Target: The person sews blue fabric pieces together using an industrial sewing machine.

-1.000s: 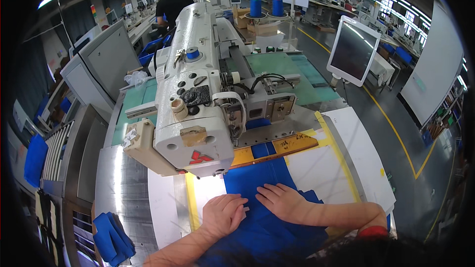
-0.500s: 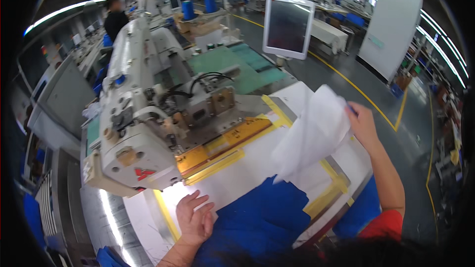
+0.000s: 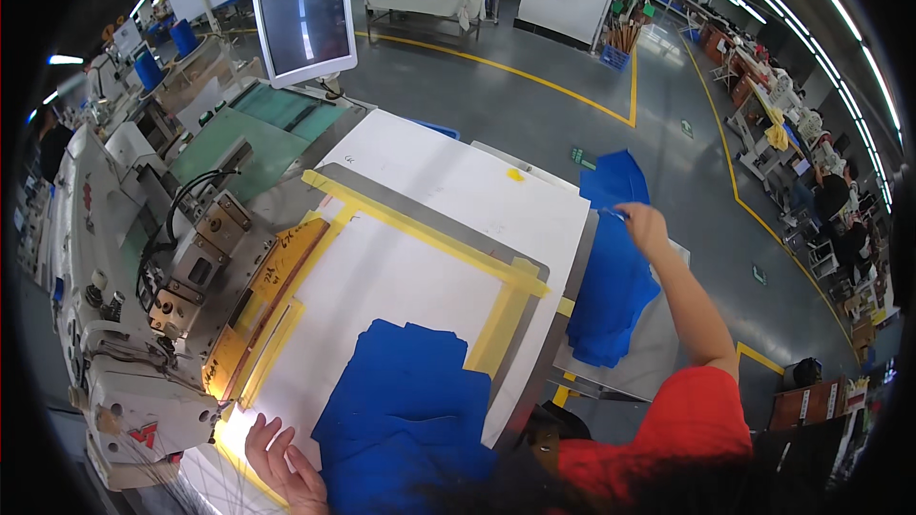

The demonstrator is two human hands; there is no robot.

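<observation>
My left hand (image 3: 284, 463) is open, its fingers apart over the lit near left corner of the white work surface (image 3: 382, 272), beside the machine head. Just right of it lies a pile of blue fabric pieces (image 3: 405, 410). My right arm reaches out to the right. Its hand (image 3: 645, 231) is closed on a small thin tool (image 3: 613, 213), too small to name exactly. Below and around that tool, more blue fabric pieces (image 3: 611, 296) lie stacked on a side stand. The fingertips are close to the fabric; I cannot tell whether they touch it.
The sewing machine head (image 3: 143, 420) stands at the left, next to a clamp plate (image 3: 262, 281) edged with yellow tape. A white board (image 3: 458, 181) extends beyond the taped frame. A screen (image 3: 303, 19) rises behind. Yellow lines (image 3: 496, 67) mark the floor.
The view has swung to the right. My right hand has let go of the white sheet and moved to the blue fabric on the side stand. My left hand stays by the machine head.
</observation>
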